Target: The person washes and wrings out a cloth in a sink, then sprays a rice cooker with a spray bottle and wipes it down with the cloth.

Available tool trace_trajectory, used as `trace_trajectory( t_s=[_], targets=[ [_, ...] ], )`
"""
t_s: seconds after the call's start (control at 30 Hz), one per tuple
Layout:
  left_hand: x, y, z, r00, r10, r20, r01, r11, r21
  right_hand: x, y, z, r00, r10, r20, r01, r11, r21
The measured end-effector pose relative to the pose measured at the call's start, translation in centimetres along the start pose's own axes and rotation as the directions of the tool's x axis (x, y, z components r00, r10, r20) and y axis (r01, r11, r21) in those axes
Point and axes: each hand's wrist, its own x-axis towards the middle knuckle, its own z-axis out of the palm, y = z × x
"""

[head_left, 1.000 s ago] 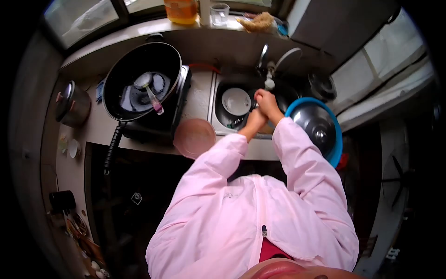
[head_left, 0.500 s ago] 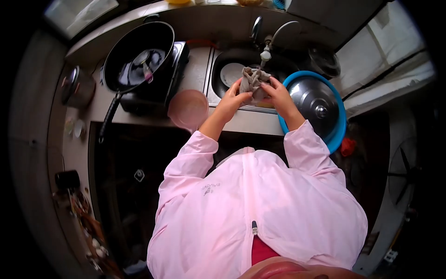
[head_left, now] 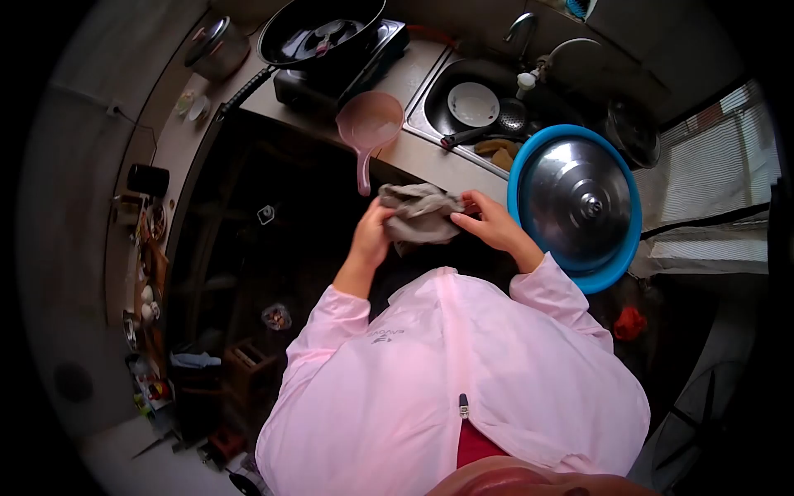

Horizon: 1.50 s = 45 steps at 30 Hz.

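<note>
A crumpled grey-beige cloth (head_left: 422, 217) hangs between my two hands, in front of the counter edge. My left hand (head_left: 374, 236) grips its left side, the fingers partly hidden by the fabric. My right hand (head_left: 495, 225) pinches its right edge between thumb and fingers. Just above my left hand, the handle of a pink dipper (head_left: 370, 124) sticks out past the counter. Beyond the cloth is the sink (head_left: 434, 99), holding a white plate (head_left: 473, 104), a slotted skimmer (head_left: 512, 116) with a black handle and a yellowish-brown item (head_left: 499, 153).
A blue basin (head_left: 633, 227) with a metal lid (head_left: 562, 194) stands right of the sink. At the back left, a black wok (head_left: 285, 41) sits on a gas stove (head_left: 302, 87), its handle jutting out. A tap (head_left: 523, 29) rises behind the sink. A lidded pot (head_left: 219, 54) is far left.
Both hands have drawn the cloth back from over the sink toward my body and spread it wider. The view has turned, and the skimmer in the sink now shows.
</note>
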Motion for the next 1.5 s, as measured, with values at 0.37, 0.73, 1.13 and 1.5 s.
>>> trace_trajectory(
  t_s=[0.37,0.73,1.13,1.5],
  targets=[
    [-9.4,3.9,-17.0,0.673,0.424,-0.607,0.002,0.819,0.574,1.4,2.2,3.8,0.975,0.179,0.134,-0.068,0.807,-0.586],
    [3.3,8.1,-12.7,0.972,0.205,0.115,-0.204,0.496,0.844,-2.2,-0.1,-6.0,0.546,-0.219,-0.808,-0.604,0.565,-0.562],
    [5.3,2.4,2.6,0.912,0.144,0.385,-0.396,0.553,0.733,-6.9,4.3,-16.4,0.555,-0.068,-0.829,-0.651,0.585,-0.484],
    [6.4,-3.5,6.9,0.919,0.106,0.38,-0.38,0.496,0.781,-16.9,-6.9,-32.6,0.327,-0.092,-0.94,-0.091,0.988,-0.128]
  ],
)
